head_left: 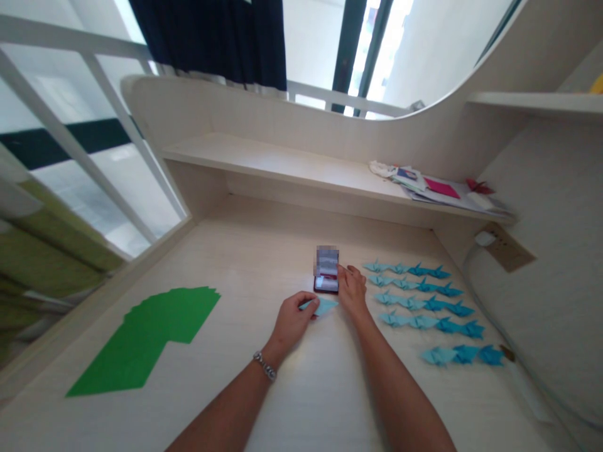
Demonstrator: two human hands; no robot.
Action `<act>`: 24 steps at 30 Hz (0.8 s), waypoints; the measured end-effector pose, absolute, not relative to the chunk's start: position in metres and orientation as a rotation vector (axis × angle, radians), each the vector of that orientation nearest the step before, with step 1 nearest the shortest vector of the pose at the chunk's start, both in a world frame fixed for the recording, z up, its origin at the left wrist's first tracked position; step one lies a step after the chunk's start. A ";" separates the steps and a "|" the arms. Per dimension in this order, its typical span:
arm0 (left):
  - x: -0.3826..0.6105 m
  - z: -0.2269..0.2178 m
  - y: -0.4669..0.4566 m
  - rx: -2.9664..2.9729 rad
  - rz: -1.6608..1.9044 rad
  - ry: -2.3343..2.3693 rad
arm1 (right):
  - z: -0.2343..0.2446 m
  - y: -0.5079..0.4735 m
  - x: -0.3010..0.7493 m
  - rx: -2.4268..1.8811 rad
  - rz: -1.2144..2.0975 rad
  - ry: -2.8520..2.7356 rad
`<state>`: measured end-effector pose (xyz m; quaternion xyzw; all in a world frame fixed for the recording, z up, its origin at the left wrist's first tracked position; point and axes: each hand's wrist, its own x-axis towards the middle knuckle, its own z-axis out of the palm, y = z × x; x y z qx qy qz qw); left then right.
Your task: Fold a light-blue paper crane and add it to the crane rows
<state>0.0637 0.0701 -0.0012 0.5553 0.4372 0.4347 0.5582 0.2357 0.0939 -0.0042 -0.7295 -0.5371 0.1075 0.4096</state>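
Observation:
My left hand (292, 321) pinches a pale blue folded origami paper (323, 306) just above the white wood-grain desk (264, 263). My right hand (352, 290) sits beside it, its fingertips at the right edge of a smartphone in a dark red case (326, 270). The phone lies flat, and its screen is blurred out. To the right of my right hand, several blue origami cranes (417, 295) stand in neat rows. A metal wristwatch (265, 366) circles my left wrist.
A flat stack of green paper (151, 339) lies on the desk's left side. A shelf (264, 160) runs along the back, with papers and a pink card (440, 187) at its right end. A padded grey surface (527, 314) borders the desk on the right, and a white railing (80, 125) stands at left.

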 end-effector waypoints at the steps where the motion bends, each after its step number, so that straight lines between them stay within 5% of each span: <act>1: 0.064 -0.002 0.070 1.321 1.028 1.025 | -0.002 0.088 0.235 -1.796 0.290 -1.351; 9: 0.071 0.004 0.064 1.352 1.006 0.989 | 0.013 0.034 0.228 -1.474 0.788 -1.399; 24: 0.072 0.004 0.067 1.360 0.871 0.902 | 0.007 0.032 0.232 -1.420 0.939 -1.311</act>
